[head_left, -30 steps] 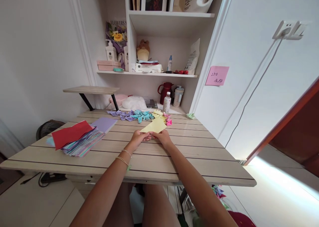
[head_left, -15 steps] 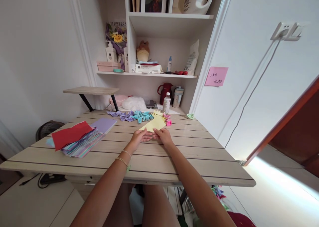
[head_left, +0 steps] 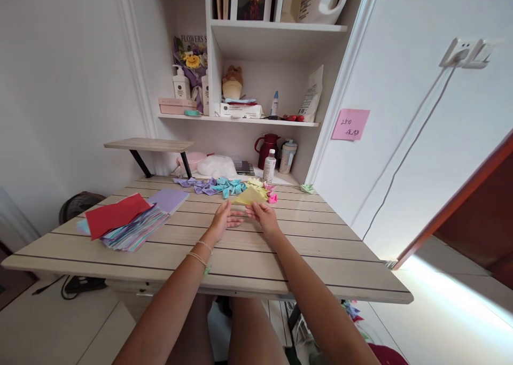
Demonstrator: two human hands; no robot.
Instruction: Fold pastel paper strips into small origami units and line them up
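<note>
A yellow paper sheet (head_left: 249, 196), folded into a triangle-like shape, lies on the wooden table (head_left: 240, 258) just beyond my hands. My right hand (head_left: 262, 216) pinches its near edge with the fingertips. My left hand (head_left: 223, 220) rests beside it on the table with the fingers stretched toward the paper's left edge, touching it. Behind the paper lies a row of several small folded paper pieces (head_left: 224, 186) in purple, teal, yellow and pink.
A fanned stack of coloured paper (head_left: 124, 223) with a red sheet on top lies at the table's left. A lone green folded piece (head_left: 306, 187) sits at the far right. Behind stand a bottle (head_left: 269, 165), a red jug (head_left: 266, 147) and shelves.
The yellow paper has been folded smaller and now lies lower and farther from me. My left hand's fingers have opened and stretched out flat.
</note>
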